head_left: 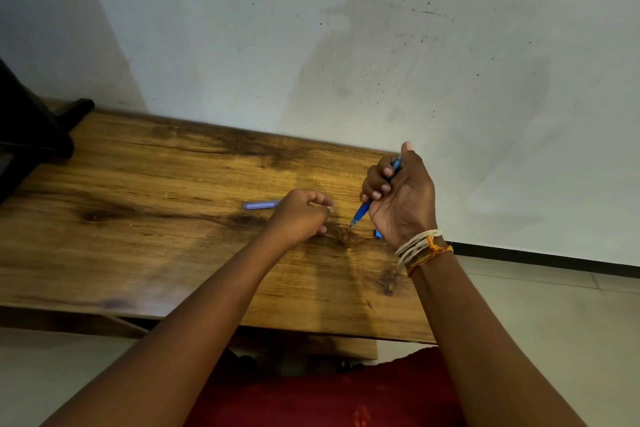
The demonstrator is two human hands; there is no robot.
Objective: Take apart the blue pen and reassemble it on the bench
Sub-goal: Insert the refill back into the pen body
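Two pieces of the blue pen lie apart: the barrel point(362, 211) is gripped in the right hand point(401, 198), tip angled down just above the bench point(145, 218), and the pale cap point(260, 204) lies flat beside the left hand point(300, 215), whose curled fingers perhaps pinch something small. Another small blue bit point(378, 235) sits by the right wrist.

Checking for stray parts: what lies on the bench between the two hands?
Head view: only bare bench between left hand and right hand; the pen tip points down there.
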